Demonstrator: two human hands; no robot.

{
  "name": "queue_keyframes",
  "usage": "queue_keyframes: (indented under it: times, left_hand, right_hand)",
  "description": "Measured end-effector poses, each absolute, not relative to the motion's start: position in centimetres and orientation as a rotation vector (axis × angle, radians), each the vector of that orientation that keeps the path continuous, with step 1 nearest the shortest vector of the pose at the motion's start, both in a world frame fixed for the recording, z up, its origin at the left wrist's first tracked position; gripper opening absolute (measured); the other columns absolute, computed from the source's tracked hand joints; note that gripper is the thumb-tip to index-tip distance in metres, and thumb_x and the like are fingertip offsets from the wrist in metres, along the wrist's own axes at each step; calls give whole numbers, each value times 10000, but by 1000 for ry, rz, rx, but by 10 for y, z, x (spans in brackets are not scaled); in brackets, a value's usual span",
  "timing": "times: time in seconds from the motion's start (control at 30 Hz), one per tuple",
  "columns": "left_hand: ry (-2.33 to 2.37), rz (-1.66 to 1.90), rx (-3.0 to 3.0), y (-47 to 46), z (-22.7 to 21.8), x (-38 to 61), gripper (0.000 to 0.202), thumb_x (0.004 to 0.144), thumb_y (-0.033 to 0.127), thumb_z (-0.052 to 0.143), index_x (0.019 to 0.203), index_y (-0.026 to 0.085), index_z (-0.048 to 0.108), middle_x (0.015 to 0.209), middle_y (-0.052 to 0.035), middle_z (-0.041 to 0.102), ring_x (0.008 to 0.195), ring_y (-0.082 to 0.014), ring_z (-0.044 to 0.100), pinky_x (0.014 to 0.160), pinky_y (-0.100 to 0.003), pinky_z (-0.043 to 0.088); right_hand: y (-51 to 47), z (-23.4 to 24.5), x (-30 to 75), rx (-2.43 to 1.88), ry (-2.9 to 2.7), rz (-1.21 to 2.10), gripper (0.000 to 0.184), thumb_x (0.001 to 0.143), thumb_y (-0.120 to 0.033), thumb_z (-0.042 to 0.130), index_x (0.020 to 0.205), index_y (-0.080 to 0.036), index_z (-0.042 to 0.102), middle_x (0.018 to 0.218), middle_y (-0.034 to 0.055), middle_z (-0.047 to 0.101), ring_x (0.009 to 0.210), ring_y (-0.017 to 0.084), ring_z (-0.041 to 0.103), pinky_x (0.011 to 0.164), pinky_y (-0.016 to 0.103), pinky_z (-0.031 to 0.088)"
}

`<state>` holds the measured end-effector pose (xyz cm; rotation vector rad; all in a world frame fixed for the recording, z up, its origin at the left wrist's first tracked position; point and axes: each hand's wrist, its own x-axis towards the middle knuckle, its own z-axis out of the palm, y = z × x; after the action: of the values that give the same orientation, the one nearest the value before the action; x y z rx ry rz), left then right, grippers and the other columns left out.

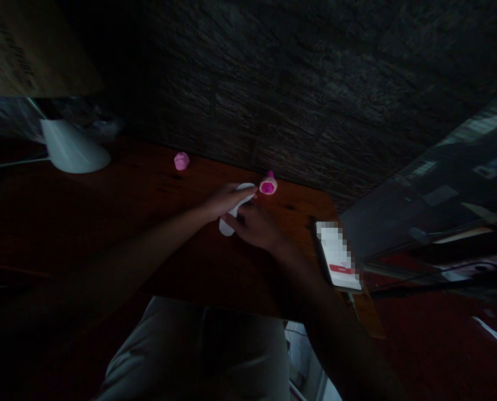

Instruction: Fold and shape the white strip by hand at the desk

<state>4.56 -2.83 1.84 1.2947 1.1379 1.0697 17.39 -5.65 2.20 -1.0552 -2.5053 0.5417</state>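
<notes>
Both hands meet over the wooden table point(139, 195), around a flat, white, elongated piece with rounded ends point(226, 228); its material is hard to make out in the dim light. My left hand point(224, 201) lies across the piece with the thumb stretched along its upper part. From the other side, my right hand point(257, 225) grips the middle with curled fingers. Just beyond the fingertips sits a small pale-rimmed piece with a bright pink centre point(267, 186). A crinkled pink lump point(182, 161) rests farther left, apart from both hands.
On the right edge lies a lit phone point(339, 256) with a cable point(352, 305) at its lower end. A white lamp base point(75, 147) stands at the left under a large shade point(35, 50). A dark textured wall point(248, 83) borders the table's back.
</notes>
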Motion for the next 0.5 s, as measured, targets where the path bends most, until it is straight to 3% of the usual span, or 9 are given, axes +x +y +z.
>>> queue_keyframes:
  times: [0.23, 0.5]
  left_hand:
    - [1152, 1051, 1288, -29, 20, 46, 254, 791, 419, 632, 793, 178, 709, 765, -33, 697, 740, -180, 635, 706, -289, 444]
    - [1149, 1050, 1252, -29, 21, 46, 232, 805, 386, 638, 787, 169, 716, 755, -28, 698, 717, -165, 628, 708, -280, 450]
  right_hand:
    - [-56, 21, 174, -1066, -2506, 535, 399, 962, -446, 527, 751, -134, 659, 785, 78, 678, 752, 163, 599, 699, 291, 427]
    - [-55, 21, 174, -1011, -2519, 493, 299, 959, -340, 545, 762, -142, 650, 805, 71, 681, 781, 169, 606, 731, 296, 436]
